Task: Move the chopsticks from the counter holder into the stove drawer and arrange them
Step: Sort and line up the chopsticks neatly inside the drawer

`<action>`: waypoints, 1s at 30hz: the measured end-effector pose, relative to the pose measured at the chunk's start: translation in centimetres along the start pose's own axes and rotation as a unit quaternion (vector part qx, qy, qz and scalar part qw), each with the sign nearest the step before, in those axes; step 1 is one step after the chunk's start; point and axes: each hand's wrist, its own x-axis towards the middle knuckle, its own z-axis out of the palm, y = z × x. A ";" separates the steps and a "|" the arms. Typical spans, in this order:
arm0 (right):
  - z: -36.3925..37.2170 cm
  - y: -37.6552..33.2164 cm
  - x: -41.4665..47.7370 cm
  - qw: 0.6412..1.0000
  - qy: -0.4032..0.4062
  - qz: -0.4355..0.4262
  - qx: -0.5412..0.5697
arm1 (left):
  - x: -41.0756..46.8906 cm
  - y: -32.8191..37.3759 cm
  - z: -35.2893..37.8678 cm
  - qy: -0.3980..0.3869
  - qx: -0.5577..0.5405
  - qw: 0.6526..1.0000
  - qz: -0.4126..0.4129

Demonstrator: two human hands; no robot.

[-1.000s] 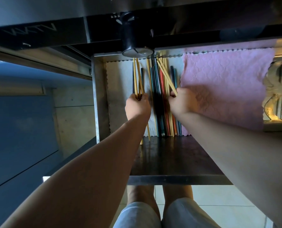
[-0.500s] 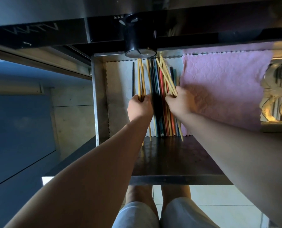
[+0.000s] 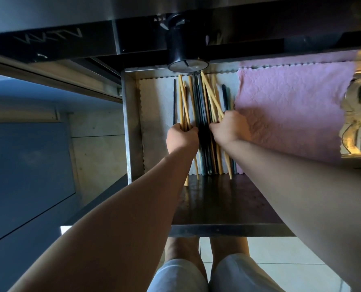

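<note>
The stove drawer [image 3: 131, 127] is pulled out below me, lined with a pale mat. Several chopsticks lie lengthwise in it: a dark bundle [image 3: 200, 110] in the middle, yellow ones on either side. My left hand [image 3: 181, 139] grips a few yellow chopsticks [image 3: 182, 102] on the left of the pile. My right hand [image 3: 230, 128] grips a slanted bunch of yellow chopsticks [image 3: 211, 95] on the right. The two hands are close together over the dark bundle. The counter holder is not in view.
A pink cloth [image 3: 291, 110] covers the drawer's right part. A black stove knob [image 3: 183, 49] juts out above the chopsticks' far ends. The dark drawer front [image 3: 217, 207] lies near me. Metal utensils [image 3: 360, 123] show at the right edge; blue cabinets [image 3: 23, 161] stand left.
My two hands have drawn closer together over the pile. The right hand's yellow bunch has slid toward me, its ends now sticking out at the near edge of the mat.
</note>
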 end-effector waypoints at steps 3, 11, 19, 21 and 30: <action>-0.2 0.4 -0.1 0.999 -0.011 0.009 0.046 | 0.1 0.1 0.3 -0.002 0.008 1.000 -0.004; -0.7 2.4 -1.4 0.990 -0.017 -0.051 0.129 | 1.0 0.8 1.5 0.011 0.018 0.999 -0.043; -1.1 2.6 -1.4 0.982 -0.031 -0.015 0.185 | 1.0 1.3 1.3 -0.024 0.034 0.998 -0.042; -1.0 2.5 -1.3 0.973 -0.045 0.004 0.227 | 0.9 1.2 1.1 -0.028 0.057 0.998 -0.027; 0.3 2.3 -0.1 0.980 -0.027 0.056 0.187 | -0.2 0.1 0.3 -0.008 0.068 0.995 0.069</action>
